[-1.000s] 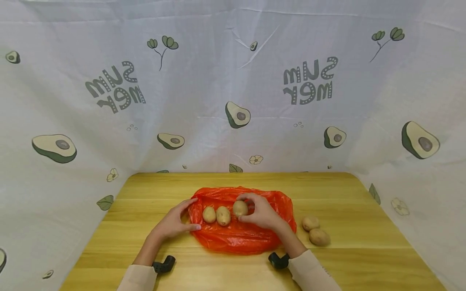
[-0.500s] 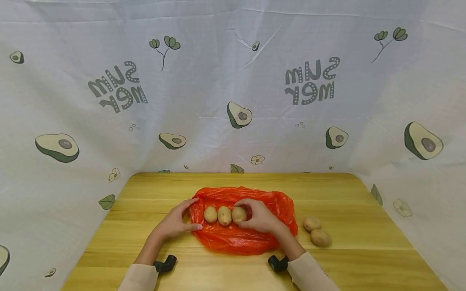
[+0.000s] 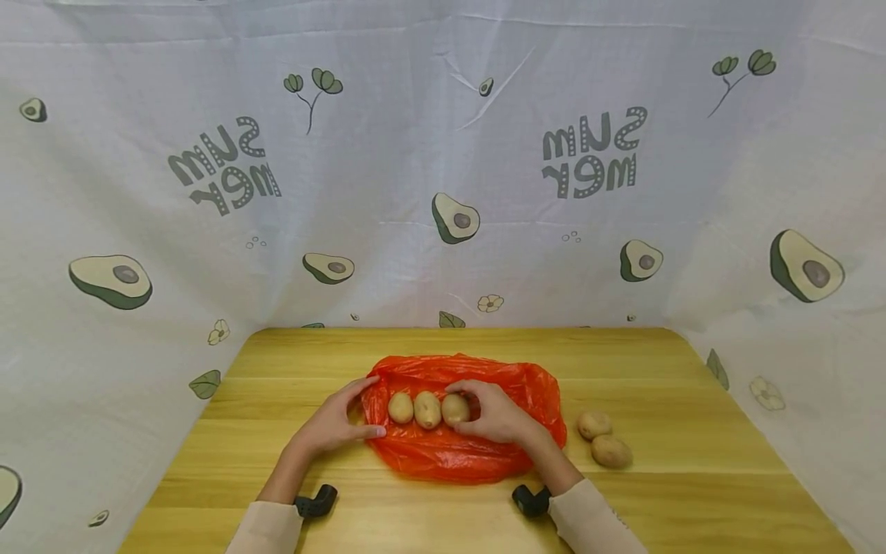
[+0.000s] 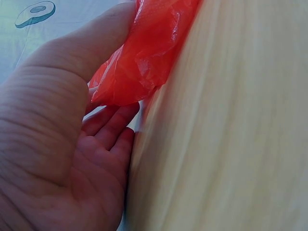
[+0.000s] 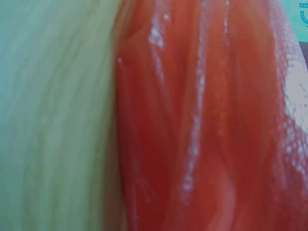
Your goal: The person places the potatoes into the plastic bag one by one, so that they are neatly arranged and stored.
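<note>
1. Looking through the head view, I am seeing both hands working at a crumpled red bag [image 3: 450,464], which is lying spread out on the wooden bench [image 3: 664,369].
2. On the bag's left rim, the left hand [image 3: 332,420] is holding the plastic, its thumb reaching over the near part of the edge and its fingers curving to the far part, with a wide gap between them.
3. Inside the bag, three potatoes are making a close row: the leftmost potato [image 3: 401,408], the middle potato [image 3: 428,410] and the gripped potato [image 3: 454,410].
4. That last one the right hand [image 3: 494,414] is grasping, thumb on the near side and fingers on the far side; I cannot tell whether the bag is bearing its weight.
5. To the right of the bag, the rear loose potato [image 3: 593,425] and the front loose potato [image 3: 611,452] are lying together on the bench. Behind everything, a printed cloth [image 3: 388,177] is hanging.
6. Switching to the left wrist view, I am seeing the thumb meeting the red plastic near the top, while other fingers are bending loosely below it. The bench is running blurred along the right.
7. From the right wrist, I am getting the bag's shiny folds filling the middle and right, with the blurred bench showing beside them on the left.
</note>
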Available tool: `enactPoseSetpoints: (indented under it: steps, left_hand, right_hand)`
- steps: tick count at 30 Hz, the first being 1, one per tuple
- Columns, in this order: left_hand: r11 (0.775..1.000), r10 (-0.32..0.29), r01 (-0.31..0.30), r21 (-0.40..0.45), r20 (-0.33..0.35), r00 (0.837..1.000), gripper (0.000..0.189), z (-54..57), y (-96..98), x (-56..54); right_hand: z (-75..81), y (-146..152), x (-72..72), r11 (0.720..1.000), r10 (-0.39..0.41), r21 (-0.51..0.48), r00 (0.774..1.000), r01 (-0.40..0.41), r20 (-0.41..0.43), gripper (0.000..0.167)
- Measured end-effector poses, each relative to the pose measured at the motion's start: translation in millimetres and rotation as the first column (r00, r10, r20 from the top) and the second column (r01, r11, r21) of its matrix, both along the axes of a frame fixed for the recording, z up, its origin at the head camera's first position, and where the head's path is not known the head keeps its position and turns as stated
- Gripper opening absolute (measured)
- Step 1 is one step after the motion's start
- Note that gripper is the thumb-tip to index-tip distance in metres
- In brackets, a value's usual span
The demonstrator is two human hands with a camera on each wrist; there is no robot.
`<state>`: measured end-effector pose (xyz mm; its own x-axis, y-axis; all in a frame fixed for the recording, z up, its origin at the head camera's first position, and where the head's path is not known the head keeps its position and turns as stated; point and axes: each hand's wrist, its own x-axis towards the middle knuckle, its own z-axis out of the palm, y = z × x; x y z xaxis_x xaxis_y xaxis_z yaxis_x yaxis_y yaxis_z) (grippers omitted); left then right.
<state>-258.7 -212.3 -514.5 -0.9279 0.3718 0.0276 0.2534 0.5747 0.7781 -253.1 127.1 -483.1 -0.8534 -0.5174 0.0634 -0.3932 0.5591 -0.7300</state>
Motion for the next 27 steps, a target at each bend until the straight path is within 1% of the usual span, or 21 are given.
enactPoseSetpoints:
  steps: [3,8,11,14,18,22,27]
  left_hand:
    - [1.0,-0.002,0.002,0.001,-0.001,1.0,0.096,0.0,0.7,0.2]
    - [1.0,0.0,0.0,0.003,-0.005,1.0,0.096,-0.5,0.5,-0.9]
    - [1.0,0.002,-0.002,-0.001,-0.004,1.0,0.096,-0.8,0.3,-1.5]
    - [1.0,0.004,-0.004,-0.006,0.0,1.0,0.096,-1.4,0.1,-1.0]
    - [1.0,0.007,-0.007,-0.012,0.006,1.0,0.096,-2.4,-0.5,0.2]
    - [1.0,0.008,-0.008,-0.011,0.004,1.0,0.096,-2.7,-0.8,0.5]
    - [1.0,0.005,-0.005,-0.01,-0.001,1.0,0.095,-2.1,-0.6,0.2]
  right_hand:
    - [1.2,2,1.1,1.0,-0.01,-0.014,1.0,0.01,0.003,0.055]
    - [3.4,6,1.2,0.995,-0.052,-0.085,0.998,0.055,0.034,0.057]
    - [4.6,10,1.1,0.992,-0.075,-0.1,0.997,0.076,0.022,0.054]
    - [5.5,13,1.9,0.99,-0.095,-0.104,0.996,0.095,0.005,0.05]
    - [7.2,19,3.7,0.987,-0.106,-0.119,0.994,0.106,0.005,0.049]
    - [10.0,25,6.0,0.986,-0.115,-0.122,0.993,0.112,-0.016,0.048]
    - [14.8,33,10.2,0.981,-0.16,-0.112,0.987,0.157,-0.023,0.048]
